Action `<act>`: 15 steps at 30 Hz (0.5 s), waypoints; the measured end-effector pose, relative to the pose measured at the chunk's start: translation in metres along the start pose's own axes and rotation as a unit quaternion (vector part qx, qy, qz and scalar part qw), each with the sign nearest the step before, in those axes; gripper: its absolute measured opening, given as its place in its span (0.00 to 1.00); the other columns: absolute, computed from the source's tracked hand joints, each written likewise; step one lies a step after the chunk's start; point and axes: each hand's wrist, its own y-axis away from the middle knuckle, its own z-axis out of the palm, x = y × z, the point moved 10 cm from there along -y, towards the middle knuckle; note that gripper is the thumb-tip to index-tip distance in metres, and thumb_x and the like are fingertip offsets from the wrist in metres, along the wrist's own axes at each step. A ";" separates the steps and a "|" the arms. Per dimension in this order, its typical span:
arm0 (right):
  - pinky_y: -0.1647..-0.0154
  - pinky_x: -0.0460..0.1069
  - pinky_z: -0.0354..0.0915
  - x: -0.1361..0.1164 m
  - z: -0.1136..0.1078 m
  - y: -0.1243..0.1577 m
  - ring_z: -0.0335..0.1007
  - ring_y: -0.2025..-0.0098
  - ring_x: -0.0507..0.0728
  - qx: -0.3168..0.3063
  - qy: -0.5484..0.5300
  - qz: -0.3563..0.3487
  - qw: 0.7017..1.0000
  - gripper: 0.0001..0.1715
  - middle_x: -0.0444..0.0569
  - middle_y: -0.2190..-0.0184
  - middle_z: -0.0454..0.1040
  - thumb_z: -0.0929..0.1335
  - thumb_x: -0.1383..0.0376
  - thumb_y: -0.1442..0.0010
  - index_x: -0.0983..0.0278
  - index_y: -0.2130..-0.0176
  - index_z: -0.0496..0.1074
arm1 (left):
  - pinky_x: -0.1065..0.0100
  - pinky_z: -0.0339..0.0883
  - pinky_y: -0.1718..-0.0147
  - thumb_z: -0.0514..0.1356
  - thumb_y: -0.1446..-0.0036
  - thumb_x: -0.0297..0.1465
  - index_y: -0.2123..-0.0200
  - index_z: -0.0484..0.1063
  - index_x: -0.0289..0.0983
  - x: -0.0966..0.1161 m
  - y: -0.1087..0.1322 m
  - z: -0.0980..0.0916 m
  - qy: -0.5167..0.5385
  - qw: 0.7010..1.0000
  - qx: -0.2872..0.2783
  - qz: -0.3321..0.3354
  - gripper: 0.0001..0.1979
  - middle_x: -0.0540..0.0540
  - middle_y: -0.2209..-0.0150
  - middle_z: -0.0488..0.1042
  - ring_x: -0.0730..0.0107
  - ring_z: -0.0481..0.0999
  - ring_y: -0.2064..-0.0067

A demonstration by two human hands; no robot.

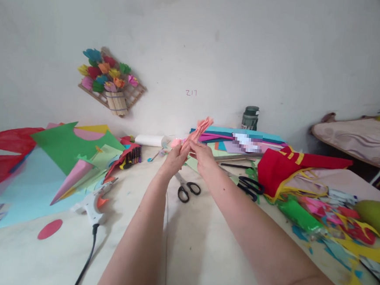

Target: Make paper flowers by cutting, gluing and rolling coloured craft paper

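A salmon-pink bunch of gathered crepe paper point(204, 127) rises above my two hands, its ruffled end tilted up and to the right. My left hand point(176, 159) is closed around its lower part. Close beside it, my right hand point(205, 154) has its fingers bent against the same bunch; fingertips of both hands are partly hidden. Below the hands, black-handled scissors point(186, 191) lie on the pale tabletop point(188, 247). A second pair of black-handled scissors point(250, 187) rests to the right of my right wrist.
A glue gun point(93, 207) with a black cord lies left of my forearm. Coloured sheets point(42, 183) and a pink paper cone point(71, 179) spread farther left. At right are a red cloth point(275, 171), a green packet point(301, 215) and paper scraps point(362, 252). A bottle point(250, 118) stands behind.
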 end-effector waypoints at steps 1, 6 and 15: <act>0.72 0.45 0.58 -0.002 -0.005 0.000 0.65 0.76 0.49 0.020 0.002 -0.001 1.000 0.06 0.42 0.81 0.70 0.68 0.65 0.55 0.66 0.78 0.70 | 0.74 0.53 0.82 0.48 0.49 0.49 0.71 0.63 0.36 0.001 0.000 -0.001 -0.024 1.000 0.005 0.011 0.20 0.53 0.82 0.60 0.75 0.60 0.80; 0.79 0.43 0.54 -0.004 -0.012 0.002 0.64 0.78 0.48 0.045 0.042 0.019 0.998 0.08 0.42 0.81 0.70 0.68 0.63 0.54 0.66 0.79 0.69 | 0.69 0.57 0.74 0.45 0.45 0.46 0.74 0.64 0.37 -0.001 -0.004 -0.009 -0.257 0.965 0.051 0.025 0.20 0.48 0.80 0.66 0.68 0.67 0.74; 0.82 0.42 0.50 0.020 0.018 0.017 0.59 0.80 0.46 0.021 0.063 0.019 0.998 0.09 0.41 0.83 0.67 0.66 0.62 0.52 0.66 0.78 0.70 | 0.66 0.58 0.69 0.40 0.42 0.41 0.66 0.65 0.38 -0.011 -0.003 -0.023 -0.324 0.942 0.090 -0.013 0.18 0.42 0.71 0.71 0.61 0.71 0.65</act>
